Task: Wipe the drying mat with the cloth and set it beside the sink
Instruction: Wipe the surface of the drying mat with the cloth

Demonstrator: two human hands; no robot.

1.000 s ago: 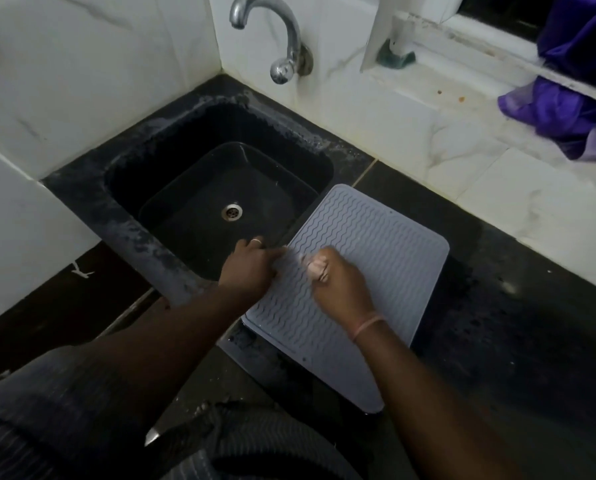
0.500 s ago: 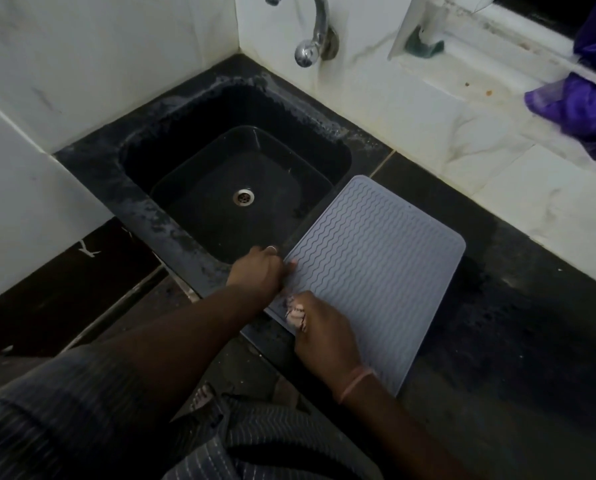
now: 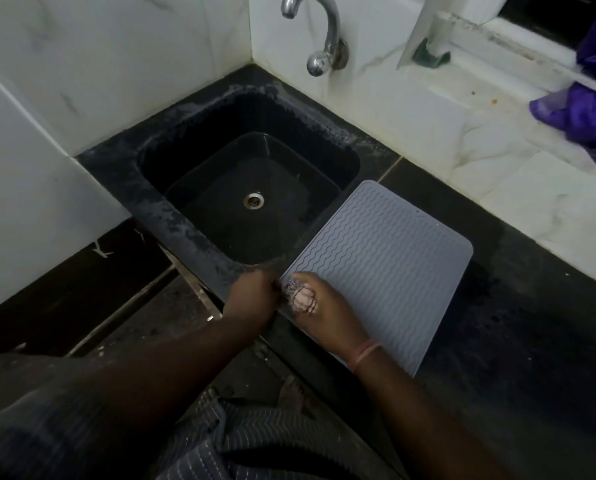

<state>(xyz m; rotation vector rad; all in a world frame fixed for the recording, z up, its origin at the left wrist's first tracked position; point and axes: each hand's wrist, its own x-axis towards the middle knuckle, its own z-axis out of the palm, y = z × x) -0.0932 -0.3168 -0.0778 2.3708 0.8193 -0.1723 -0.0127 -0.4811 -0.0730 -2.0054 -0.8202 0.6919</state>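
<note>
A grey drying mat with a wavy ribbed surface lies flat on the black counter, right of the black sink. My right hand is closed around a small bunched cloth, pale with dark stripes, and presses it on the mat's near left corner. My left hand grips the mat's left edge at that same corner, beside the sink's front rim. Most of the cloth is hidden inside my fist.
A chrome tap juts from the white tiled wall over the sink. Purple fabric hangs at the window ledge, far right. Dark counter stretches to the right of the mat. The counter's front edge runs just under my wrists.
My right hand has dragged the cloth from the mat's middle left down to its near left corner. My left hand slid along the edge with it. The camera shifted slightly.
</note>
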